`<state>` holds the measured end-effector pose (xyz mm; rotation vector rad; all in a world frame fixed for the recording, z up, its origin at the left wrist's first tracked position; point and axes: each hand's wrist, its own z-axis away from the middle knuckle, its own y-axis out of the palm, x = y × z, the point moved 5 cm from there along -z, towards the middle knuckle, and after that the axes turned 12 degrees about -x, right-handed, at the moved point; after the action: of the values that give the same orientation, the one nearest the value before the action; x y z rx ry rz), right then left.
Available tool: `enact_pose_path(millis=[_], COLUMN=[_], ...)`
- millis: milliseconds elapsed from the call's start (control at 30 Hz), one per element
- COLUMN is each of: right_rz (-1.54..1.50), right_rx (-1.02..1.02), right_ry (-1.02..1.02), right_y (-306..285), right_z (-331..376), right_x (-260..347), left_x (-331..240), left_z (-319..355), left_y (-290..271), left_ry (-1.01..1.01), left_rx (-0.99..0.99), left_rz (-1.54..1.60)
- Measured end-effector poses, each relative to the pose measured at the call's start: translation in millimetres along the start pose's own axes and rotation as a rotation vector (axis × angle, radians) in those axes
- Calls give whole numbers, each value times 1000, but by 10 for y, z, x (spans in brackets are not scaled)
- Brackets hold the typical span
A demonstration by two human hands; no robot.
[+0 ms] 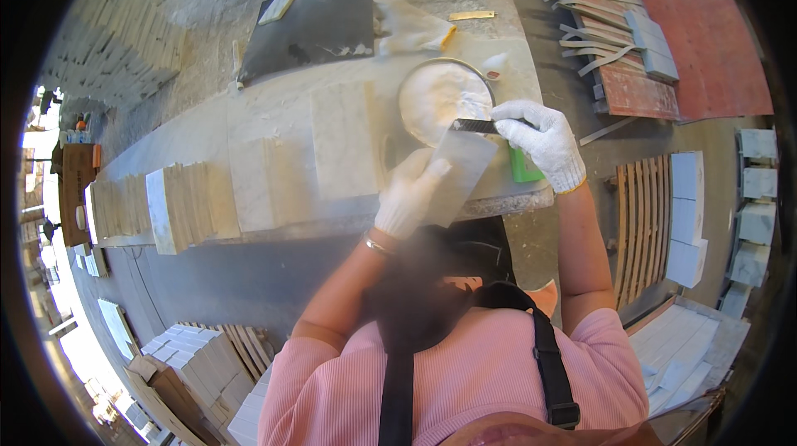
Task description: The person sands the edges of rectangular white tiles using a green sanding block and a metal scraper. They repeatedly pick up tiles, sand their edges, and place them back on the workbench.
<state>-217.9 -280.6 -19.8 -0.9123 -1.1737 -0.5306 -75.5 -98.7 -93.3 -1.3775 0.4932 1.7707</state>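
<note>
My left hand (408, 197), in a white glove, grips a pale rectangular stone tile (462, 174) by its left side, tilted over the table's front edge. In my gloved right hand (544, 141) a narrow black ridged tool (476, 126) is pinched, lying at the tile's far end; its exact kind is unclear. Just beyond stands a round pan (490, 85) holding a white powdery or pasty material (440, 102). Under my right hand, a bright green object (525, 166) shows only in part.
Stone tiles stand in rows (178, 201) at the table's left, with a large stack (116, 39) behind. Farther back lie a black sheet (320, 23), a white glove (411, 27) and a yellowish strip (471, 15). Wooden pallets (643, 222) with white slabs are on the right.
</note>
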Motion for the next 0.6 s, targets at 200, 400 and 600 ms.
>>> enact_pose_path(millis=[200,400,600], right_rz=[60,283,356], right_rx=[-45,-209,-120], right_ry=[8,-112,-129], right_y=[-188,-248,40], right_z=[5,-197,-255], right_x=[-104,-124,-164], left_x=[71,46,67], left_z=[2,-3,-45], left_y=[10,7,20], left_ry=[-36,5,43], left_rx=[3,67,86], left_rz=[47,130,82])
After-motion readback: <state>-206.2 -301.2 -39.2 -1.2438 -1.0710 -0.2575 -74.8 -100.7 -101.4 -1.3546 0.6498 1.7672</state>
